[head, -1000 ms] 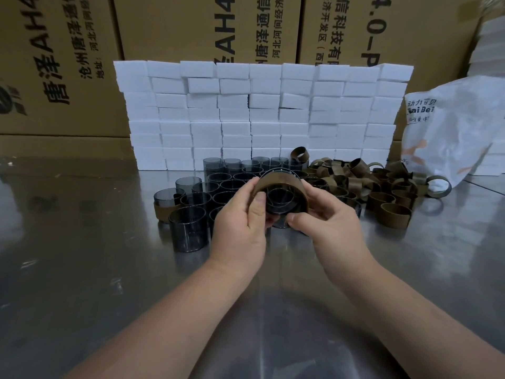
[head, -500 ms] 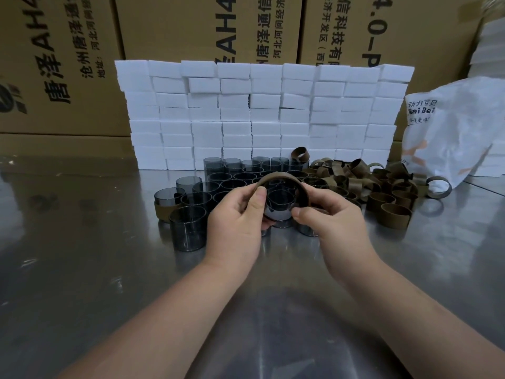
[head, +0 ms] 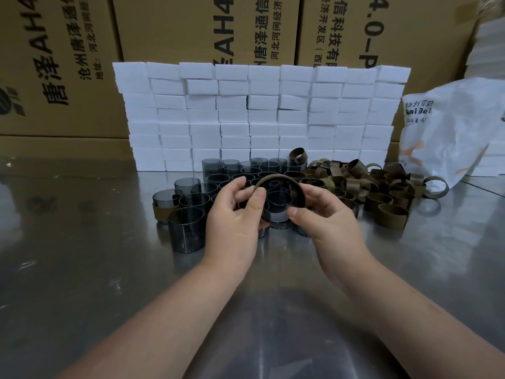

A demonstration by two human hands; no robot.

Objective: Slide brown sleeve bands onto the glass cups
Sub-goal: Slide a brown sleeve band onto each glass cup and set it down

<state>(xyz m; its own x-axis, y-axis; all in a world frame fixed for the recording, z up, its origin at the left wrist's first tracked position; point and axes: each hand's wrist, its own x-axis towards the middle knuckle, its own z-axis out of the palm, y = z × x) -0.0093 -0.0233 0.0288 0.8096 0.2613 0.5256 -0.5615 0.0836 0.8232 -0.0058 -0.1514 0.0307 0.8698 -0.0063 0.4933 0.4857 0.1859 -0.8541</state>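
Holding a brown sleeve band (head: pixel 276 177), tilted toward the camera, over a smoky glass cup (head: pixel 276 215) above a steel table (head: pixel 82 255). Pinching the band's left edge with the left hand (head: pixel 232 217), thumb curled over the rim; gripping its right side with the right hand (head: pixel 326 220). Sitting behind: bare cups (head: pixel 188 228) clustered left, loose bands (head: pixel 388 214) heaped right, white blocks (head: pixel 259 113) stacked beyond.

The glass cups (head: pixel 185 231) are smoky, translucent grey. The lifted sleeve band (head: pixel 300 196) is dark brown, and the heaped sleeve bands (head: pixel 390 214) are olive-brown. The foam blocks (head: pixel 262 119) are white. The cartons (head: pixel 54 64) are tan with black print, the bag (head: pixel 451 138) is white with orange marks, and the tabletop (head: pixel 82 255) is silvery grey.
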